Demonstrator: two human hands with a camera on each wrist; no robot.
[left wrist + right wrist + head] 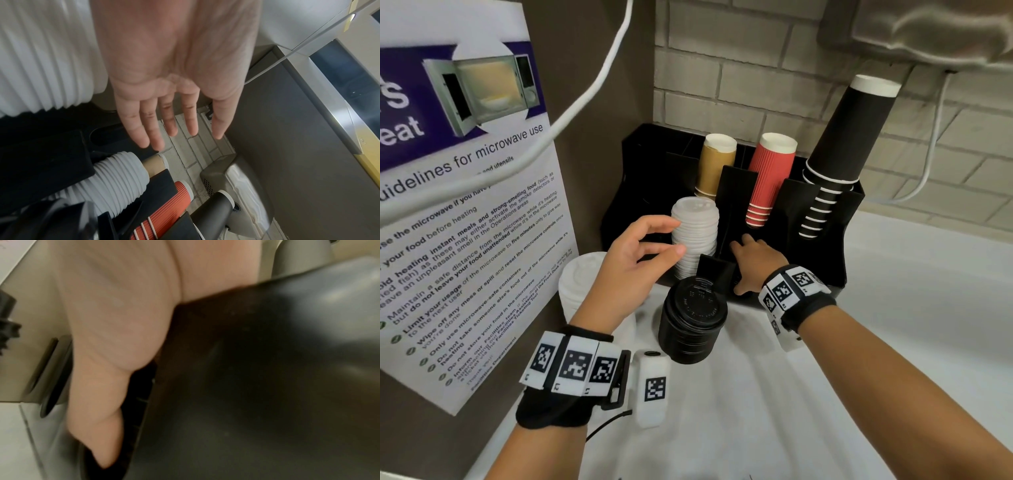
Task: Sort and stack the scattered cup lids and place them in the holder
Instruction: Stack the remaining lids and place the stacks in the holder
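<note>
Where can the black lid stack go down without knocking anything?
Counter right of the right hand is bare. The holder slot under that hand holds no lids. Left is crowded: black lid stack, white lid stack, left hand.

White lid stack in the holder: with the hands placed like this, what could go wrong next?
The white lid stack rises well above the black holder and the left hand is open beside it, so a nudge might topple it. The black lid stack stands free on the counter near the left wrist; withdrawing could knock it.
</note>
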